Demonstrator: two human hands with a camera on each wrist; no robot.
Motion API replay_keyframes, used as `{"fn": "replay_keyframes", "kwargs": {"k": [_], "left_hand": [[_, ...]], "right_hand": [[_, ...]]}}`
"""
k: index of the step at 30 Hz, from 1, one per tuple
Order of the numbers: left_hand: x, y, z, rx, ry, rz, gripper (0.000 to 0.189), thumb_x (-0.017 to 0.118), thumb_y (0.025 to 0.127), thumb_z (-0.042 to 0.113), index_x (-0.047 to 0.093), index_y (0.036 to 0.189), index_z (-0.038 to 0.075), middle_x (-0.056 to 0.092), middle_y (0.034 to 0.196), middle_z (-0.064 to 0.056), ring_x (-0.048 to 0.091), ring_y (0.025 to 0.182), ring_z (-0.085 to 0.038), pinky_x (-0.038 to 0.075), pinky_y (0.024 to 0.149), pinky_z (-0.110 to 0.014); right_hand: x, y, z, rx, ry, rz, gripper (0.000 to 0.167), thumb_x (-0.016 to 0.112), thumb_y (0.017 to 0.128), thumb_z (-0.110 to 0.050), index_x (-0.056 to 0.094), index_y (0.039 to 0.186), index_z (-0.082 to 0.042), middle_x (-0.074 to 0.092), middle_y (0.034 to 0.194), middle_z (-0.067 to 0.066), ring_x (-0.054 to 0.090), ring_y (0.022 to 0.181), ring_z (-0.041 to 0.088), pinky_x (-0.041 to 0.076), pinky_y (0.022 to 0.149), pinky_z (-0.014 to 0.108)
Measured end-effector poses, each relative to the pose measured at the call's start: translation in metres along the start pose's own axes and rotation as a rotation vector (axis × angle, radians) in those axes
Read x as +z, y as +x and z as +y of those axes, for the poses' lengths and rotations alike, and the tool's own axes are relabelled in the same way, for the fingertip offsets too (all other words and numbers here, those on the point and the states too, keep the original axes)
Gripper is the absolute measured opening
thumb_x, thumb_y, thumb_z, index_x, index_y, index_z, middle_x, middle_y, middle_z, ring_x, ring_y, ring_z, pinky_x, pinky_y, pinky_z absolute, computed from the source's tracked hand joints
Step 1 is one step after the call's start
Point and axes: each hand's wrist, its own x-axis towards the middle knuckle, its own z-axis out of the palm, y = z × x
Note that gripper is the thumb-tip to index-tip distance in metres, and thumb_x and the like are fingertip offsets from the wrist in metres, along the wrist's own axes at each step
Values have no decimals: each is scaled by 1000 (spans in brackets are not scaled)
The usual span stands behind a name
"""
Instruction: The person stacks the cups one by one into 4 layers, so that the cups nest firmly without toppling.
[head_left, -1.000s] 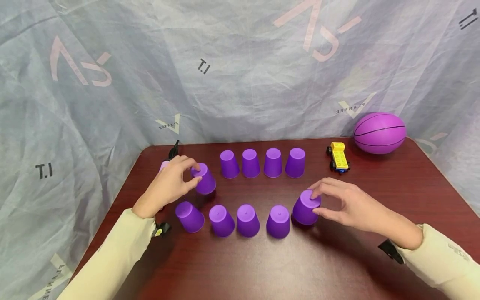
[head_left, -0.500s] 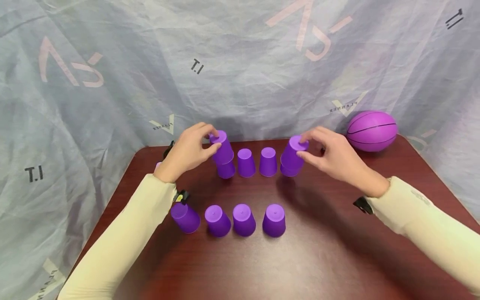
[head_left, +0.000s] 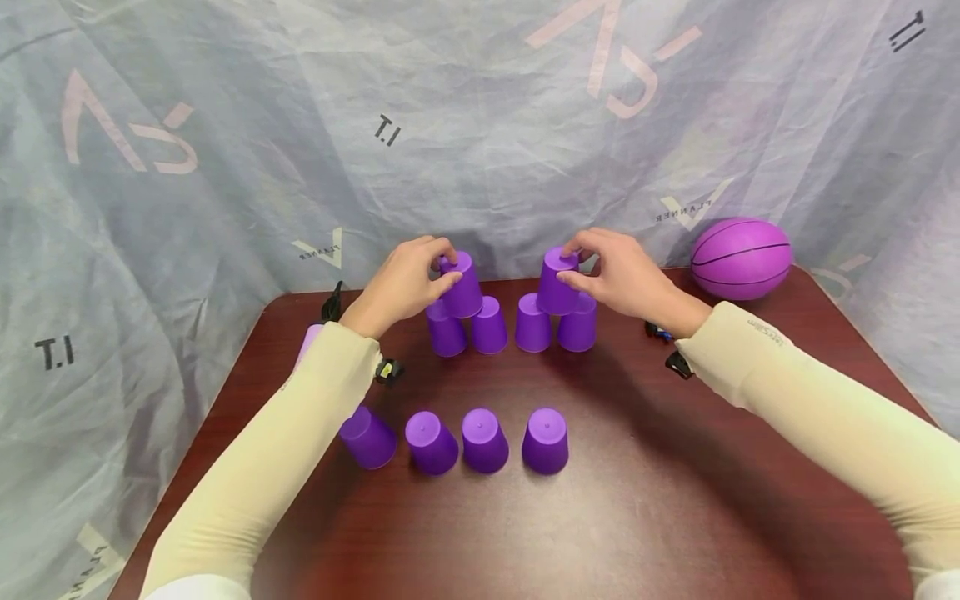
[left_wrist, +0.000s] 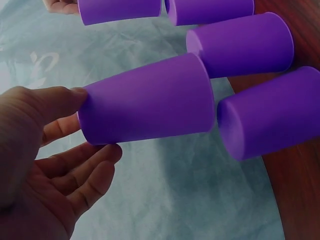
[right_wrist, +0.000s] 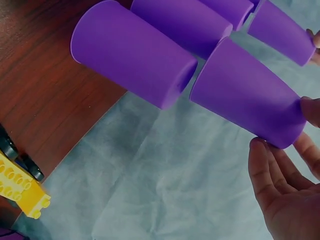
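Observation:
My left hand pinches an upside-down purple cup by its base, at the top of the two left cups of the back row. In the head view its rim overlaps the cup below and the cup beside that. On the other side my right hand pinches a second upside-down cup between thumb and fingers. That one sits over the two right back-row cups. Whether either held cup bears its weight on those below, I cannot tell.
Nearer the front, a row of upside-down purple cups stands on the dark red table. A purple ball lies at the back right. The yellow toy vehicle is beside my right hand. A light purple object is partly behind my left sleeve.
Both hands have carried their cups from the table to the back row. In the last half second they moved inward, from over the outer cups to between each pair.

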Motion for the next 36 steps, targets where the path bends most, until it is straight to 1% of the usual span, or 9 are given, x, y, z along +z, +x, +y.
{"fn": "replay_keyframes", "kwargs": {"k": [8, 14, 18, 22, 24, 27, 31, 33, 36], "left_hand": [[4, 0, -1, -20, -11, -25, 18, 69, 88, 22, 62, 100, 10, 60, 94, -4, 59, 88, -26, 45, 73, -34], [4, 1, 0, -47, -16, -39, 19, 68, 88, 23, 62, 101, 11, 61, 98, -3, 59, 89, -22, 46, 73, -33], [2, 0, 0, -58, -30, -49, 21, 67, 88, 23, 62, 104, 11, 61, 102, -2, 59, 92, -20, 47, 75, -33], [0, -4, -5, -67, -58, -32, 24, 67, 88, 24, 61, 107, 11, 62, 105, -2, 59, 93, -19, 47, 76, -34], [-2, -6, -9, -68, -75, -22, 25, 67, 88, 25, 60, 108, 11, 62, 107, -4, 59, 93, -20, 47, 77, -35], [-2, -10, -15, -84, -97, -35, 27, 67, 87, 25, 59, 107, 10, 62, 106, -6, 60, 93, -22, 47, 77, -36], [0, -14, -24, -127, -78, -119, 28, 69, 84, 22, 58, 106, 9, 63, 99, -8, 60, 92, -24, 47, 77, -38], [2, -14, -27, -139, -42, -174, 28, 70, 84, 21, 58, 105, 8, 63, 94, -9, 59, 88, -24, 46, 76, -38], [7, -12, -32, -147, -1, -252, 28, 71, 84, 21, 60, 105, 6, 63, 90, -7, 57, 83, -22, 46, 75, -36]], "right_hand": [[1, 0, 3, 12, -3, -16, 25, 75, 82, -23, 64, 100, -10, 62, 96, 4, 58, 81, 19, 46, 66, 34], [-1, 0, 4, 32, -11, -42, 26, 74, 83, -23, 63, 103, -10, 63, 99, 4, 58, 86, 20, 46, 69, 36], [-3, -2, 3, 9, -10, -29, 28, 74, 83, -23, 63, 105, -9, 61, 105, 6, 57, 89, 23, 45, 73, 38], [-7, -11, -1, -51, -15, 63, 28, 74, 83, -21, 63, 105, -8, 58, 115, 8, 52, 102, 27, 42, 83, 44], [-9, -17, -5, -102, -11, 115, 28, 75, 82, -19, 64, 104, -6, 58, 119, 9, 48, 111, 27, 39, 89, 46], [-10, -31, -13, -196, 26, 141, 27, 76, 79, -15, 65, 101, -5, 59, 116, 9, 50, 110, 25, 39, 92, 43], [-5, -54, -24, -311, 82, 66, 28, 78, 76, -14, 66, 100, -9, 60, 114, 4, 51, 108, 19, 39, 93, 33], [1, -67, -30, -356, 109, 5, 29, 79, 75, -15, 65, 101, -11, 59, 114, 0, 52, 107, 16, 38, 92, 28], [12, -84, -38, -409, 136, -91, 30, 79, 76, -19, 65, 101, -16, 57, 115, -3, 52, 107, 14, 38, 92, 24]]}}
